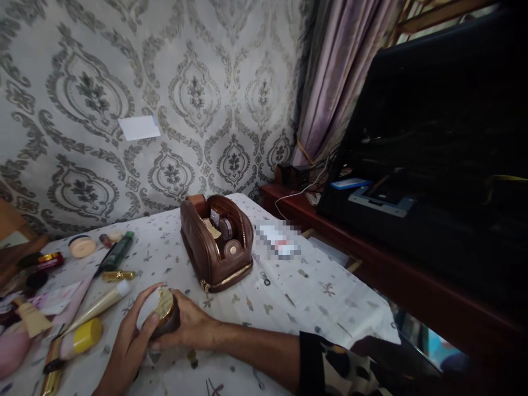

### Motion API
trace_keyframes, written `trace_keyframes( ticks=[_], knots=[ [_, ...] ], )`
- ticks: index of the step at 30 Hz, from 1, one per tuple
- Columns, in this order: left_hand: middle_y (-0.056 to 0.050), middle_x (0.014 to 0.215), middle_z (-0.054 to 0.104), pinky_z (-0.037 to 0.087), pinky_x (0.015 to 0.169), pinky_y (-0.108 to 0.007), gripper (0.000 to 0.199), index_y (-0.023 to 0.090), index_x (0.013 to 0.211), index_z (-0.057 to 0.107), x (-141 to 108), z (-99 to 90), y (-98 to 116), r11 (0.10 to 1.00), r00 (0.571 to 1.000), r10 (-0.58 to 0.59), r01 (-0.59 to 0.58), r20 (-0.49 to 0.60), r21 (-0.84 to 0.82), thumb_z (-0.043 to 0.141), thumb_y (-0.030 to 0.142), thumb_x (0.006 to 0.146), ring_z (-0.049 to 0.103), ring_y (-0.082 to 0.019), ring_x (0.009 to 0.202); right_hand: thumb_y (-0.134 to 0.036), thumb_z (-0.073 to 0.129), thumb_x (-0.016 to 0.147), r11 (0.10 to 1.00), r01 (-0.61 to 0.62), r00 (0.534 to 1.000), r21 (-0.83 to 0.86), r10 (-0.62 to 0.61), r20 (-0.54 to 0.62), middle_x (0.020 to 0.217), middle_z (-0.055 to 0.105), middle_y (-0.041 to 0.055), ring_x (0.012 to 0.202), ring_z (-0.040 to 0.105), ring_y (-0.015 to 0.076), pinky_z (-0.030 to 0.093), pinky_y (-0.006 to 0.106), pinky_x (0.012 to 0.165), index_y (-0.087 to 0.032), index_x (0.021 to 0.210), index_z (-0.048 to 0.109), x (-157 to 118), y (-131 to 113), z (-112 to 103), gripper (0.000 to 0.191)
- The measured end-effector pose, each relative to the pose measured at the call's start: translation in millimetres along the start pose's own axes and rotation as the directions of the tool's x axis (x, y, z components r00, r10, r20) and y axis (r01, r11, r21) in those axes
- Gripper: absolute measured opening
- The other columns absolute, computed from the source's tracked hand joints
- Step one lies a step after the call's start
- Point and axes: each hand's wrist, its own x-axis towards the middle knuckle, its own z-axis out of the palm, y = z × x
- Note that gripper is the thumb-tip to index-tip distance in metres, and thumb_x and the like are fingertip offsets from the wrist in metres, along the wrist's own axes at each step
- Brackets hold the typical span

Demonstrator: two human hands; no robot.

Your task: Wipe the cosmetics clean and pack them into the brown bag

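Both hands are closed around a small round jar [166,314] with a dark side, a gold rim and a pale yellow and white top. My left hand [131,336] grips it from the left, thumb across the front. On the other side, my right hand [193,325] wraps its fingers about the dark side. The jar is held above the patterned tablecloth, partly hidden by the fingers. Just beyond stands a brown toiletry bag [197,254], unzipped at the top, with several cosmetics inside. Left of my hands lie a cream tube [101,302] and a yellow-capped bottle [87,335].
More cosmetics crowd the left side, including a green tube [119,252], a gold lipstick case [118,275], a round compact [82,246] and a pink item [14,349]. A blurred white packet [278,240] lies right of the bag. A dark red desk [396,280] adjoins the table's right edge.
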Motion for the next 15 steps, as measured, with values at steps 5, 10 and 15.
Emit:
trace_keyframes(
  ticks=[5, 10, 15],
  knots=[
    [-0.009, 0.118, 0.072, 0.051, 0.099, -0.039, 0.057, 0.019, 0.115, 0.066, 3.3, -2.3, 2.6, 0.999, 1.0, 0.013, -0.012, -0.026, 0.03, 0.053, 0.063, 0.081, 0.064, -0.03, 0.115, -0.051, 0.09, 0.049, 0.871, -0.169, 0.984, 0.462, 0.119, 0.135, 0.087, 0.062, -0.0014, 0.072, 0.057, 0.0122, 0.047, 0.026, 0.064, -0.018, 0.103, 0.062, 6.2, 6.0, 1.0, 0.069],
    [-0.008, 0.114, 0.073, 0.051, 0.097, -0.04, 0.056, 0.019, 0.111, 0.067, 3.6, -1.8, 2.3, 0.997, 0.994, 0.047, -0.04, -0.098, 0.067, 0.051, 0.065, 0.081, 0.066, -0.03, 0.11, -0.059, 0.085, 0.054, 0.797, -0.198, 0.98, 0.57, 0.158, 0.121, 0.082, 0.066, 0.0035, 0.069, 0.062, 0.016, 0.05, 0.033, 0.064, -0.013, 0.097, 0.065, 10.0, 16.3, -1.1, 0.066],
    [-0.009, 0.117, 0.071, 0.051, 0.099, -0.043, 0.056, 0.019, 0.115, 0.064, 1.9, -1.9, 2.7, 0.994, 0.989, 0.081, -0.072, -0.12, 0.078, 0.044, 0.062, 0.086, 0.064, -0.031, 0.113, -0.046, 0.089, 0.054, 0.752, -0.211, 0.977, 0.624, 0.159, 0.14, 0.088, 0.069, 0.0073, 0.08, 0.066, 0.0234, 0.05, 0.046, 0.077, -0.01, 0.099, 0.067, 7.4, 10.7, -1.9, 0.062]
  ],
)
